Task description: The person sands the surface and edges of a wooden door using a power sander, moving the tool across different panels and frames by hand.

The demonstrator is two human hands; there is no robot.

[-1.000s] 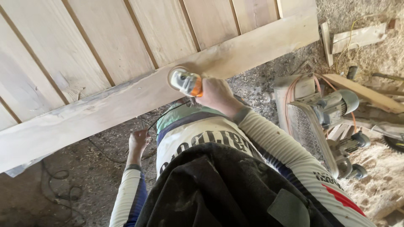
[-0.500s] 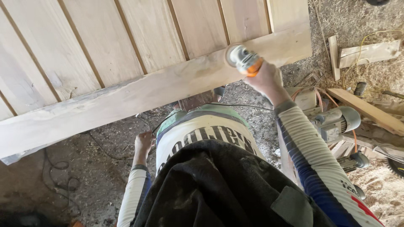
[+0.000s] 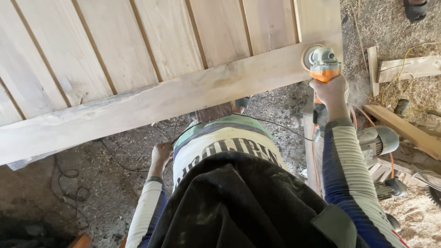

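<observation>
Notably, only the head view shows this moment, so every line below is read from it.

Head view, grinder: an orange and grey angle grinder sits with its round disc flat against the right end of the long cross board, close to the board's corner.
Right hand: the right hand is wrapped around the orange body of the grinder, arm stretched out.
Left hand: the left hand hangs low by the hip, fingers curled near the black cord; whether it grips the cord I cannot tell.
Handling, grinder: judged a rigid, fairly heavy tool for one hand, likely to tug sideways when the disc bites; the narrow orange body behind the head looks the safe place to hold, well away from the disc.
Handling, panel: the wooden panel of upright planks looks stiff, heavy and rough-edged.
Labels and signs: no packages or signs show; the only lettering is a dark band across the pale shirt, and a small red patch shows low on the right sleeve.
Surroundings: a grey electric motor with orange hose lies on the sawdust floor to the right, among loose wood offcuts.
</observation>
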